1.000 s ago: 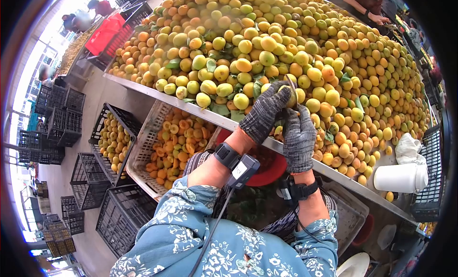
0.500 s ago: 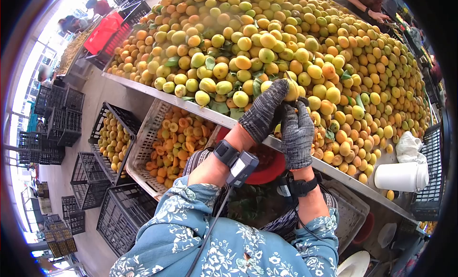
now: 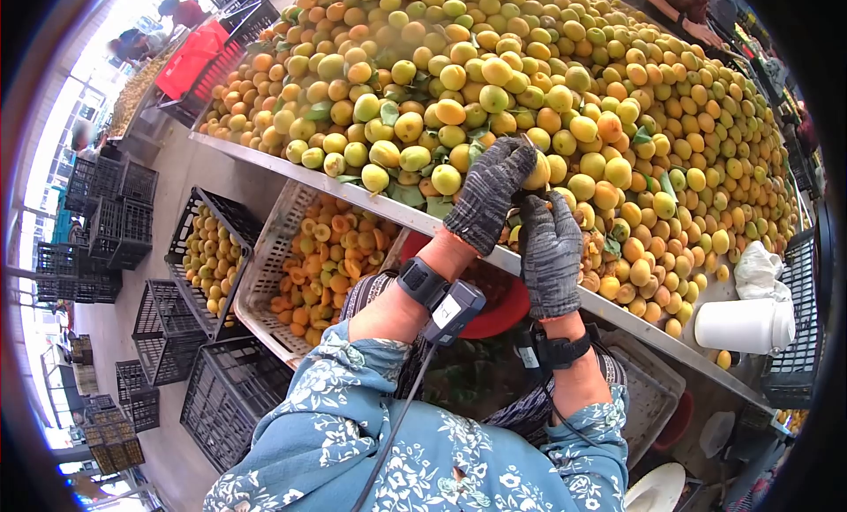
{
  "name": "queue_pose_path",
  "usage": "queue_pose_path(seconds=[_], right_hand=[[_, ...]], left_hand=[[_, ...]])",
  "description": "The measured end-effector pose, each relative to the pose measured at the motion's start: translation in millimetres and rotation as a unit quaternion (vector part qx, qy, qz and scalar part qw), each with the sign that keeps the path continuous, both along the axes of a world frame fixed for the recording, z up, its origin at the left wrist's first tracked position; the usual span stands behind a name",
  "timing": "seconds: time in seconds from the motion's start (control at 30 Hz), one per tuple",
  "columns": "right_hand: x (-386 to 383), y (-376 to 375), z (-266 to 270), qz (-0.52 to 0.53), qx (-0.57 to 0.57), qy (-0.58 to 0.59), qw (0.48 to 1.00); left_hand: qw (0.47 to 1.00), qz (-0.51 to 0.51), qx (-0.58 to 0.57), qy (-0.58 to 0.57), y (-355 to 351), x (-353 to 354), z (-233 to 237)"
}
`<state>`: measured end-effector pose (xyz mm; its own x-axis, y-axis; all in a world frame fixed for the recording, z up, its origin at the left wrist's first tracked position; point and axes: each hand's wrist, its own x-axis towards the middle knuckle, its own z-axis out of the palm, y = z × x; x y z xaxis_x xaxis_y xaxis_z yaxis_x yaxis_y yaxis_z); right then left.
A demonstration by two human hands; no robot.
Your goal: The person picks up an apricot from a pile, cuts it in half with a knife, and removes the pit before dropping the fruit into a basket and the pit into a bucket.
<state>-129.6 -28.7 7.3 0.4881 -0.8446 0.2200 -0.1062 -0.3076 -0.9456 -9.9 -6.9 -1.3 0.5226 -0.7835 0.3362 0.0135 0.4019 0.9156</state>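
Both my hands wear grey knit gloves and meet over the front edge of a big heap of apricots [image 3: 494,71]. My left hand [image 3: 492,194] is closed on one yellow apricot [image 3: 537,171], gripping it from the left. Just below, my right hand [image 3: 551,254] has its fingers bent toward the fruit's underside, with the thumb turned inward. A thin pointed sliver shows above the apricot, by the left fingertips. What the right fingers pinch is hidden, and I cannot tell what it is. Green leaves and more apricots surround both hands.
A metal table rim [image 3: 309,180] runs below the heap. Under it stand a white crate [image 3: 256,274] of split apricots and a red basin [image 3: 503,313]. Black crates [image 3: 234,397] are stacked left. A white lidded container [image 3: 741,327] sits right. A co-worker's hand [image 3: 703,33] is at the far right.
My right fingers have dropped slightly from the apricot, and my left hand has tilted a little upward around it. The co-worker's hand at the far side has shifted slightly.
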Motion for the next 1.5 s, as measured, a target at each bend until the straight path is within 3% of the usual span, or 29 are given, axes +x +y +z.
queue_pose_path(seconds=[0.07,0.1,0.17,0.2,0.27,0.33,0.4,0.47,0.5,0.53,0.6,0.67,0.73,0.8,0.87,0.93,0.97,1.0,1.07,1.13,1.17,1.2,1.27,1.3,1.33,1.37,1.43,1.47,1.5], right_hand=[[0.2,1.5,-4.7,0.009,0.177,-0.096,0.980],[-0.9,1.3,-3.1,0.008,0.177,-0.096,0.980],[-3.9,1.2,4.3,0.004,0.073,-0.032,0.997],[-5.1,0.7,7.3,0.004,0.074,-0.032,0.997],[-7.2,-1.5,11.9,-0.008,-0.076,0.099,0.992],[-5.4,1.3,7.6,-0.011,-0.054,0.043,0.998],[-6.6,9.4,13.3,0.041,0.150,-0.001,0.988],[-4.7,7.2,6.9,0.048,0.166,0.009,0.985],[-3.9,4.4,-2.8,0.027,0.105,0.007,0.994],[-2.6,3.0,-5.5,0.005,0.041,0.005,0.999],[-1.9,0.6,-3.8,0.023,0.039,-0.010,0.999],[-1.2,-4.7,-6.5,-0.001,0.071,0.005,0.997],[-4.8,-12.6,-3.8,-0.016,0.070,-0.029,0.997],[-10.1,-29.5,-18.6,0.056,0.005,-0.076,0.996],[-17.8,-22.4,-12.4,0.045,-0.062,-0.009,0.997],[-17.2,-16.0,-2.9,0.030,-0.021,-0.003,0.999],[-15.5,-8.7,10.5,-0.003,0.079,-0.034,0.996],[-15.8,-9.6,7.9,-0.002,0.080,-0.034,0.996],[-16.6,-12.3,-0.2,0.015,-0.024,-0.035,0.999],[-19.0,-6.8,-1.9,0.023,-0.026,-0.026,0.999],[-19.1,-4.5,-2.6,0.031,-0.029,-0.017,0.999],[-18.0,-3.9,-3.5,0.031,-0.027,-0.019,0.999],[-16.4,-4.4,-4.4,-0.010,-0.015,0.030,0.999],[-16.1,-5.6,-2.7,-0.002,0.009,0.029,1.000],[-15.3,-4.5,-1.0,-0.003,0.009,0.031,0.999],[-12.9,-2.1,1.3,-0.015,0.001,0.022,1.000],[-9.0,-4.8,-1.5,-0.027,-0.014,0.025,0.999],[-8.9,-5.2,-1.0,-0.027,-0.013,0.025,0.999],[-8.5,-5.8,2.0,-0.028,-0.037,0.051,0.998]], left_hand=[[0.988,0.087,0.054,-0.114,4.7,-6.7,7.4],[0.988,0.086,0.055,-0.113,3.6,-8.0,6.7],[0.994,0.088,0.025,-0.065,1.1,-10.9,5.0],[0.994,0.087,0.026,-0.065,2.7,-11.6,8.4],[0.997,0.041,0.050,0.038,5.9,-13.2,16.6],[0.998,0.052,0.030,0.023,0.4,-4.9,-2.3],[0.998,0.066,0.012,0.007,-3.7,3.7,-16.8],[0.995,0.059,0.033,0.078,-3.8,7.5,-22.4],[0.965,-0.007,-0.010,0.264,-3.2,1.3,-11.7],[0.964,-0.007,-0.010,0.264,-2.9,-4.3,-4.9],[0.897,-0.082,-0.001,0.434,-2.5,-13.8,3.4],[0.910,-0.069,0.032,0.409,-2.2,-18.1,3.9],[0.955,-0.098,0.107,0.260,-1.4,-18.3,4.6],[0.964,-0.100,0.113,0.217,0.8,-17.3,9.5],[0.979,-0.096,0.124,0.129,4.4,-15.3,19.7],[0.979,-0.101,0.131,0.120,8.5,-14.9,27.8],[0.983,-0.098,0.114,0.106,10.0,-15.7,29.3],[0.986,-0.095,0.098,0.093,10.8,-16.2,29.7],[0.985,-0.098,0.090,0.113,7.9,-14.5,24.2],[0.983,-0.103,0.084,0.131,3.8,-5.4,8.2],[0.982,0.034,0.050,-0.181,2.0,4.2,-7.8],[0.866,0.166,0.011,-0.471,2.2,11.1,-21.9],[0.857,0.192,0.014,-0.478,-5.0,5.6,-33.0],[0.966,0.097,0.027,-0.239,-6.7,1.4,-30.1],[0.999,-0.007,0.038,0.021,-6.4,-2.3,-27.5],[0.999,-0.009,0.038,0.022,-5.3,-6.7,-24.6],[0.965,-0.034,0.143,0.219,1.9,-19.6,12.5],[0.965,-0.034,0.143,0.219,3.7,-18.5,7.9],[0.990,-0.014,0.099,0.095,5.7,-17.1,5.4]])
